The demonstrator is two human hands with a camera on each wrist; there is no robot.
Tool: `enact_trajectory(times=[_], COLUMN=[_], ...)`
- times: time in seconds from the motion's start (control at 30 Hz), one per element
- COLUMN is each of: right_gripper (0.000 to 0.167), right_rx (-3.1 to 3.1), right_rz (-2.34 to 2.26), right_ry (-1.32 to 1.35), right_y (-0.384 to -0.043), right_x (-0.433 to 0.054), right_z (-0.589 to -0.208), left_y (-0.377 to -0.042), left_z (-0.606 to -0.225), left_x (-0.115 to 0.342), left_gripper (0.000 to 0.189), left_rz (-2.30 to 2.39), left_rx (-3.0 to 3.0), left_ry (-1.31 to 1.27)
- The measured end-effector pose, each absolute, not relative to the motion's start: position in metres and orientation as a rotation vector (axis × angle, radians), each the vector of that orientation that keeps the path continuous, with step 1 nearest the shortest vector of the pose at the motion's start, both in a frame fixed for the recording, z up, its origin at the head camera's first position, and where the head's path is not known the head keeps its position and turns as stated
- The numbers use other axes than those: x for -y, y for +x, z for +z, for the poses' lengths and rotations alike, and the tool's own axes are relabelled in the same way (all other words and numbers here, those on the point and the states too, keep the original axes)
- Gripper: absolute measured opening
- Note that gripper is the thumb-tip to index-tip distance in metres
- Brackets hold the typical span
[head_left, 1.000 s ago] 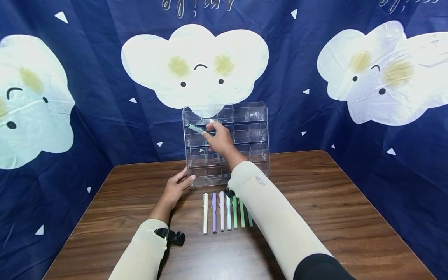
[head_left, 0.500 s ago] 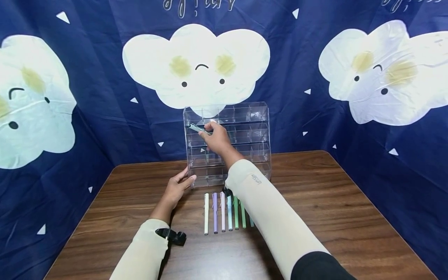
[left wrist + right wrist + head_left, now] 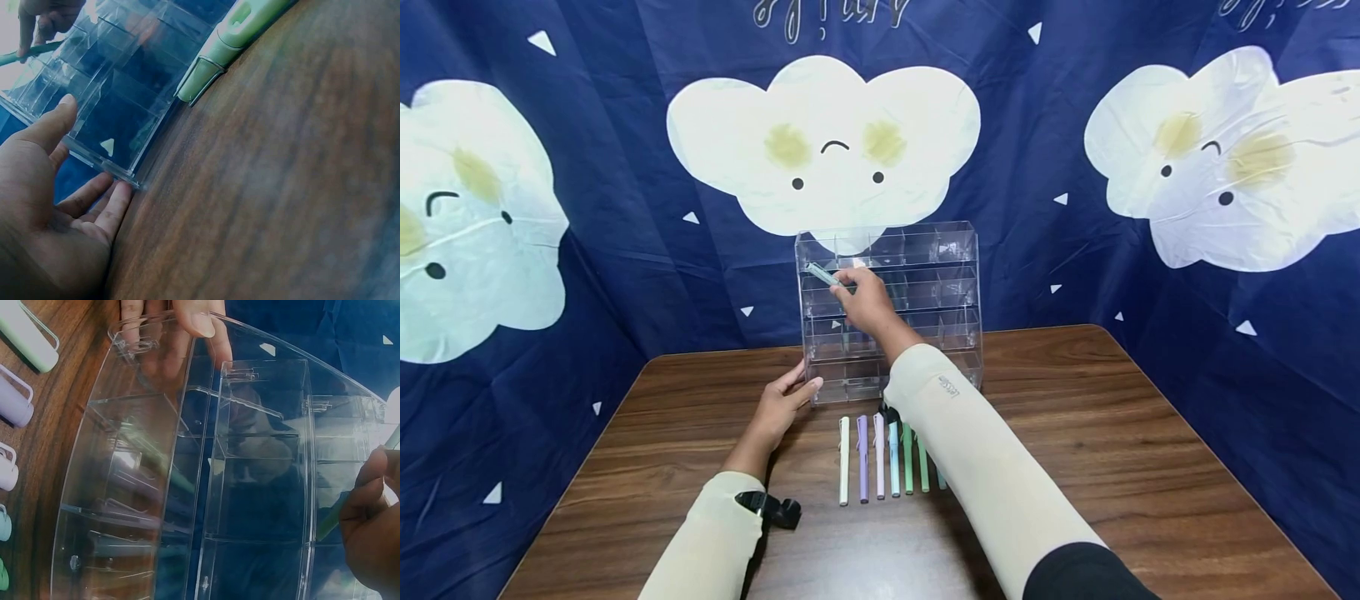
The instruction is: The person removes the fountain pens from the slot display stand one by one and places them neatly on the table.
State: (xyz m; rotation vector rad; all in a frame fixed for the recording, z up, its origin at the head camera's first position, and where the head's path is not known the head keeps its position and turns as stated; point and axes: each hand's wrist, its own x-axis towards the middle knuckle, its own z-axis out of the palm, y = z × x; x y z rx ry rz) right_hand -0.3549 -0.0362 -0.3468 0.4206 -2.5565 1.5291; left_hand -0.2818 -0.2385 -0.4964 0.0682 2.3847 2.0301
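A clear plastic organizer (image 3: 925,321) with tiers of divided compartments stands upright at the table's back. My left hand (image 3: 778,410) holds its lower left corner; in the right wrist view the thumb (image 3: 201,324) lies before the side wall and the fingers are behind it. My right hand (image 3: 868,302) pinches a pale teal pen (image 3: 822,273) in front of the upper left compartments. The pen slants, its clip end up to the left; the fingers cover its middle. Nearer me, several capped pens lie side by side, among them a cream pen (image 3: 844,462) and a purple pen (image 3: 862,458).
The right forearm passes over the green pens (image 3: 908,458) and partly hides the rightmost pen (image 3: 942,480). Behind the wooden table (image 3: 1112,450) hangs a blue cloth (image 3: 1030,283) with cloud faces. A black wrist strap (image 3: 769,507) is on the left sleeve.
The pen in my right hand has tipped a little steeper, and that hand has shifted slightly. My left hand keeps its place on the organizer. The head view has moved slightly.
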Motion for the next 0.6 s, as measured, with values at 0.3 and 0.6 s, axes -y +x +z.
enact_trajectory(times=[0.3, 0.6], right_gripper=[0.02, 0.019], right_rx=[2.531, 2.476], right_rz=[1.486, 1.469], right_ry=[0.433, 0.45], right_y=[-0.357, -0.3592], right_x=[0.038, 0.0363], right_z=[-0.347, -0.3408], left_y=[-0.282, -0.2821], left_z=[-0.4988, -0.4979], left_x=[0.2387, 0.2392], left_gripper=[0.072, 0.069], left_rz=[2.02, 2.04], left_rx=[-2.403, -2.38], left_ry=[0.059, 0.073])
